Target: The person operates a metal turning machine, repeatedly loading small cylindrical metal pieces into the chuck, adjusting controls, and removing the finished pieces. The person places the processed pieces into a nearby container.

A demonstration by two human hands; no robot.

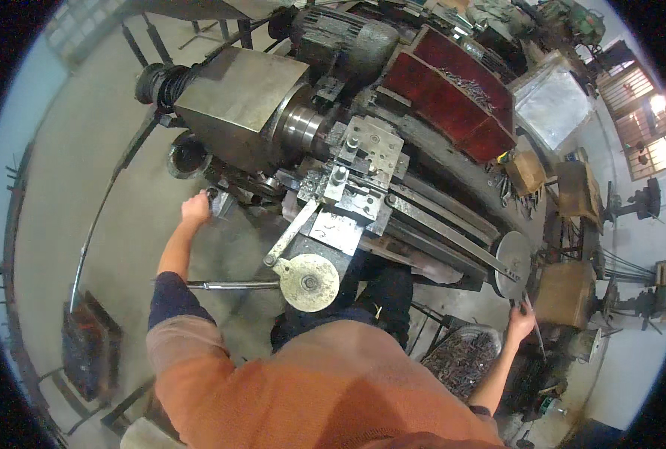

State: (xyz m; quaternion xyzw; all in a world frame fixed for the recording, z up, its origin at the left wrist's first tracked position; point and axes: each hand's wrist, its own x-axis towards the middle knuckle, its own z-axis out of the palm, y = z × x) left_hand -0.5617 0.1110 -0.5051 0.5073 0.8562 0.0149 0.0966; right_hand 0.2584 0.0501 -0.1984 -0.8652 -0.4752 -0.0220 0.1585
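A lathe-like machine with a box-shaped metal headstock (239, 90) stands in front of me. My left hand (195, 209) is closed round a dark-knobbed lever (212, 194) below the headstock. Far to the right, my right hand (522, 322) grips a thin handle (526, 301) at the rim of a round metal disc (511, 264). Between my hands sits the tool post (339, 184), with a flat lever (292, 233) sticking out towards me. Nearer to me is a pale round dial (310, 283) with a metal rod (232, 285) pointing left. The shiny spindle (303, 129) faces the tool post.
A red metal bin (452, 138) holding metal shavings lies behind the machine, near a dark motor (344, 37). A tray of dark shavings (464, 359) stands at lower right. Cardboard boxes (565, 293) and other machines line the right side. A long rod (97, 221) slants at left.
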